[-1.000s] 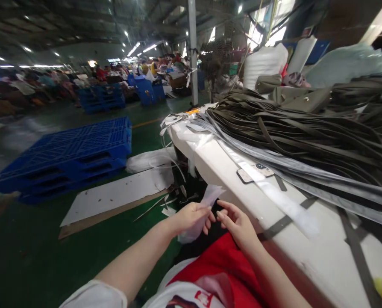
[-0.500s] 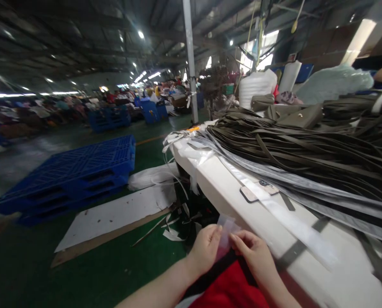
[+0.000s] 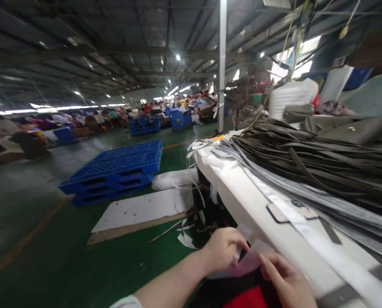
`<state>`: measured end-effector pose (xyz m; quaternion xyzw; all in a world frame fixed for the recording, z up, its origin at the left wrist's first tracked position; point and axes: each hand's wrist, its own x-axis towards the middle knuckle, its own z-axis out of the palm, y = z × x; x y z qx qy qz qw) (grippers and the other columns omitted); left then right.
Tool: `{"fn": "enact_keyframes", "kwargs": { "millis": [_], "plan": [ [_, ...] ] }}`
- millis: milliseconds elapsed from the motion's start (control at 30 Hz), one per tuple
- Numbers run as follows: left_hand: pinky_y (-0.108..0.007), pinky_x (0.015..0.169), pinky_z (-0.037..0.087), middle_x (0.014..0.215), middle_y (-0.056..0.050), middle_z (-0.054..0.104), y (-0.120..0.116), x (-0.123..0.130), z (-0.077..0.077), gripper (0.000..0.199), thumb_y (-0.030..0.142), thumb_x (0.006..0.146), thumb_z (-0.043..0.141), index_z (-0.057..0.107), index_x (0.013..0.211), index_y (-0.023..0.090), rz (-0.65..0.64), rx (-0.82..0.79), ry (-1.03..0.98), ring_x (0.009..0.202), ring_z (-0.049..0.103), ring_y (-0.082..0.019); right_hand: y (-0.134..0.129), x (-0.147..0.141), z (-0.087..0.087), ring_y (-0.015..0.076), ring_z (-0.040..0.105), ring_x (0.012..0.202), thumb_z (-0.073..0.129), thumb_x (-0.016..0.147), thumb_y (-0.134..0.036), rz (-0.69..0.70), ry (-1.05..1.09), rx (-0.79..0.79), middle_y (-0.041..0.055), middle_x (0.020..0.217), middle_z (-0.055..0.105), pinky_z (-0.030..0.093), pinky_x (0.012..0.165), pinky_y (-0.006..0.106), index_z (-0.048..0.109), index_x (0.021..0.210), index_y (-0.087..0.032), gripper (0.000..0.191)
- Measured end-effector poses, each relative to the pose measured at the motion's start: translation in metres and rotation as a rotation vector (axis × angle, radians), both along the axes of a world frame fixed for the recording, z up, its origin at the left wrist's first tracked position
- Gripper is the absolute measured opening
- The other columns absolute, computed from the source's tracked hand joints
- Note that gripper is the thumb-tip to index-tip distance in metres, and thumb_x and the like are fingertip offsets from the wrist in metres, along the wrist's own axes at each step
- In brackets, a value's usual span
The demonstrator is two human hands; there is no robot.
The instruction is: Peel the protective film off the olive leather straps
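Observation:
My left hand (image 3: 225, 250) is closed, its thumb and fingers pinching a thin translucent plastic piece (image 3: 251, 259). My right hand (image 3: 282, 273) pinches the right side of the same piece. The plastic stretches between both hands, over the dark and red cloth at my lap, beside the edge of the white table (image 3: 229, 192). Whether it is a bag or a flat sheet, I cannot tell. Right of my hands, a white strip (image 3: 306, 233) runs along the table, crossing a phone-like flat object (image 3: 279, 213).
Long dark olive strips (image 3: 332, 167) are heaped on the table, with grey strips along their near side. Stacked blue pallets (image 3: 120, 164) stand on the green floor at left. A white board (image 3: 139, 209) and scraps (image 3: 186, 239) lie below the table. A pole (image 3: 222, 68) rises behind.
The view has swung left, so the surroundings sit further right. My hands have drawn slightly apart, and more of the plastic piece shows between them.

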<state>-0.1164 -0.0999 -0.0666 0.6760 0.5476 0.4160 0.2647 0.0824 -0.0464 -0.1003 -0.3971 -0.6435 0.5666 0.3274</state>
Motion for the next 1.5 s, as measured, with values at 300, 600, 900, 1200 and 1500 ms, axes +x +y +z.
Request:
{"fn": "enact_keyframes", "kwargs": {
  "millis": [300,600,900,1200,1500],
  "plan": [
    [-0.026,0.072,0.044,0.074,-0.005,0.067,-0.011,0.009,0.014,0.037,0.039,0.095,0.051,0.069,0.075,0.014,-0.19,-0.119,0.023,0.073,0.058,-0.016,-0.012,-0.007,0.017,0.0149,0.052,0.057,0.072,0.076,-0.053,-0.104,0.167,0.02,0.0004,0.059,0.058,0.043,0.058,0.026,0.066,0.069,-0.016,0.038],
    [-0.024,0.067,0.041,0.075,-0.004,0.063,-0.007,0.008,0.013,0.041,0.047,0.093,0.055,0.066,0.073,0.012,-0.342,-0.071,0.015,0.071,0.056,-0.014,-0.017,-0.005,0.016,0.0132,0.051,0.056,0.071,0.079,-0.038,-0.018,0.075,0.194,0.0,0.059,0.06,0.04,0.054,0.024,0.062,0.063,-0.018,0.027],
    [-0.023,0.061,0.036,0.068,-0.003,0.055,-0.006,0.006,0.014,0.053,0.051,0.097,0.045,0.057,0.061,0.013,-0.455,-0.091,-0.007,0.065,0.05,-0.012,-0.021,-0.006,0.011,0.011,0.042,0.051,0.073,0.079,-0.033,-0.005,0.032,0.336,-0.0036,0.056,0.049,0.035,0.05,0.023,0.051,0.06,-0.02,0.032],
    [-0.022,0.06,0.036,0.067,-0.002,0.056,-0.007,0.001,0.014,0.045,0.043,0.095,0.052,0.062,0.064,0.012,-0.399,-0.1,0.027,0.063,0.051,-0.011,-0.027,-0.008,0.036,0.0138,0.052,0.059,0.069,0.085,-0.033,0.053,-0.029,0.468,0.0006,0.064,0.058,0.038,0.054,0.025,0.066,0.067,-0.02,0.022],
    [-0.024,0.073,0.048,0.084,-0.009,0.071,-0.008,0.002,0.02,0.041,0.046,0.094,0.056,0.073,0.077,0.013,-0.322,-0.089,-0.113,0.078,0.065,-0.016,-0.017,0.002,0.029,0.017,0.058,0.076,0.063,0.088,-0.037,-0.098,0.078,0.327,0.004,0.09,0.063,0.048,0.068,0.028,0.063,0.115,-0.02,0.031]
  ]
}}
